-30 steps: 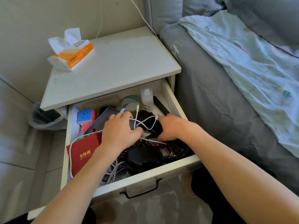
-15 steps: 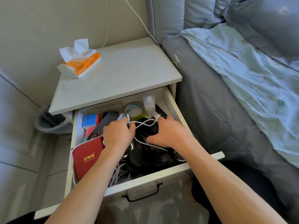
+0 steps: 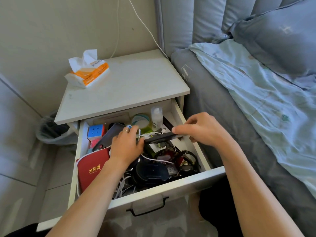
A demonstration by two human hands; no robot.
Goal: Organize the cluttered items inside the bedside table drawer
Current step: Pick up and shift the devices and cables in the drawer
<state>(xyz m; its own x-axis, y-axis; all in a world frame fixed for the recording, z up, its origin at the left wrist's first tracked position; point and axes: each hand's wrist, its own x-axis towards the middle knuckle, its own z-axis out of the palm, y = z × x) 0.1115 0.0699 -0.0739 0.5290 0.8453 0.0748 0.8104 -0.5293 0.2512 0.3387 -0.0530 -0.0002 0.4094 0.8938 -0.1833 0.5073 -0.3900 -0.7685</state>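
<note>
The open white drawer (image 3: 171, 187) is crammed with clutter. My right hand (image 3: 203, 129) pinches the right end of a flat black object (image 3: 162, 137) lifted edge-on above the pile. My left hand (image 3: 126, 146) holds its left end, fingers over tangled white cables (image 3: 150, 134). Below lie a red booklet (image 3: 92, 168), a round black case (image 3: 150, 173) and dark beads (image 3: 172, 155). Toward the back sit a puzzle cube (image 3: 95, 131), a dark phone case (image 3: 109, 135), a tape roll (image 3: 141, 120) and a small clear bottle (image 3: 156, 115).
A tissue pack (image 3: 88, 71) lies on the nightstand top (image 3: 128, 86), with a white cable (image 3: 145, 29) running up the wall. A grey bin (image 3: 51, 132) stands left of the nightstand. The bed with a light blue blanket (image 3: 256, 93) fills the right side.
A flat black object has come up out of the pile, now held between both hands. My right hand moved up and right; the view tilted upward.
</note>
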